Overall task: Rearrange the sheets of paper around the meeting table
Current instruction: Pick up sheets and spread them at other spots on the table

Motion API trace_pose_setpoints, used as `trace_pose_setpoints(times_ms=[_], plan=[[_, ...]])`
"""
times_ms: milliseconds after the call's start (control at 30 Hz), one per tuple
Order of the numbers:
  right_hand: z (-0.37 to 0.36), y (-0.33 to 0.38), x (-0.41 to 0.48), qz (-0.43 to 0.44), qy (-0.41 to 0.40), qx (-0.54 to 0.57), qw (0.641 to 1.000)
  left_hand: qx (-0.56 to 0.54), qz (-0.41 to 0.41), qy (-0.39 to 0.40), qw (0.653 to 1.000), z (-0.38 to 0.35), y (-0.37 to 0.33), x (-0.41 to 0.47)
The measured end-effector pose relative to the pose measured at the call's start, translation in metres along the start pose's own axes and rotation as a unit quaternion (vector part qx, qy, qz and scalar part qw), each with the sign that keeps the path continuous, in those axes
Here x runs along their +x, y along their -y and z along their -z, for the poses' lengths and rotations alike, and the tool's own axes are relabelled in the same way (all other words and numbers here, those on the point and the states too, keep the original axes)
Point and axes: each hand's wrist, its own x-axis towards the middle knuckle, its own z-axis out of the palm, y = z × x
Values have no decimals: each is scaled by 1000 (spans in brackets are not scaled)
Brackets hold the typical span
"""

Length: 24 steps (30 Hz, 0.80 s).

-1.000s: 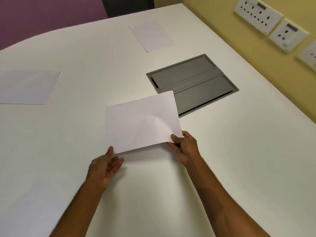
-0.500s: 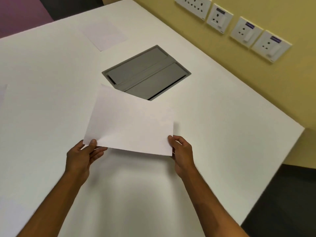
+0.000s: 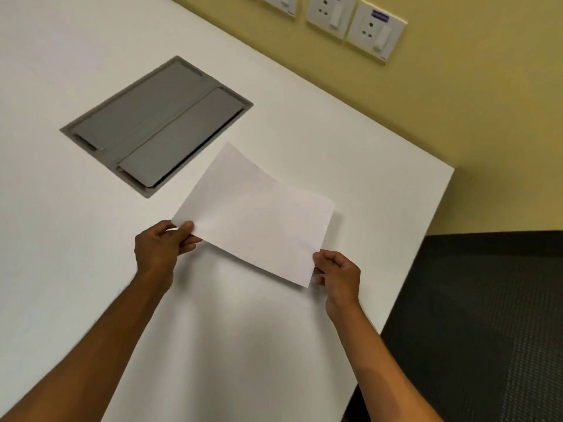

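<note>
A blank white sheet of paper [image 3: 259, 214] hangs just above the white meeting table [image 3: 91, 239], near the table's right end. My left hand [image 3: 161, 248] pinches the sheet's near-left corner. My right hand [image 3: 338, 275] pinches its near-right corner. The sheet is slightly curved and angled, with its far edge pointing toward the wall. No other sheets are in view.
A grey cable hatch [image 3: 155, 126] with two closed flaps is set into the table, left of the sheet. The table's right edge [image 3: 426, 239] drops to dark carpet [image 3: 487, 330]. A yellow wall [image 3: 457, 102] with white sockets [image 3: 376, 28] runs along the far side.
The view and the sheet have swung right toward the table's end. The other sheets on the table have left the view. My left hand went from loosely touching the sheet to pinching its corner.
</note>
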Motion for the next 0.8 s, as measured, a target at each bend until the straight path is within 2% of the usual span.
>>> trace_pose_setpoints(times_ms=[133, 300, 433, 533, 600, 667, 800], plan=[[22, -3, 18, -3, -49, -11, 999, 32, 6, 28, 999, -38, 12, 14], [36, -11, 35, 40, -85, -99, 991, 86, 21, 47, 995, -60, 30, 26], [38, -21, 38, 111, -124, -253, 953, 142, 8, 46, 989, -61, 38, 27], [37, -31, 36, 172, -126, -313, 925, 190, -27, 27, 981, -59, 37, 27], [38, -36, 33, 216, -131, -345, 904, 262, -86, 7, 961, -56, 35, 25], [38, -39, 33, 266, -120, -371, 882, 344, -155, -1, 926, -53, 35, 24], [38, -39, 33, 321, -17, -410, 854, 461, -264, 57, 845, -53, 39, 19]])
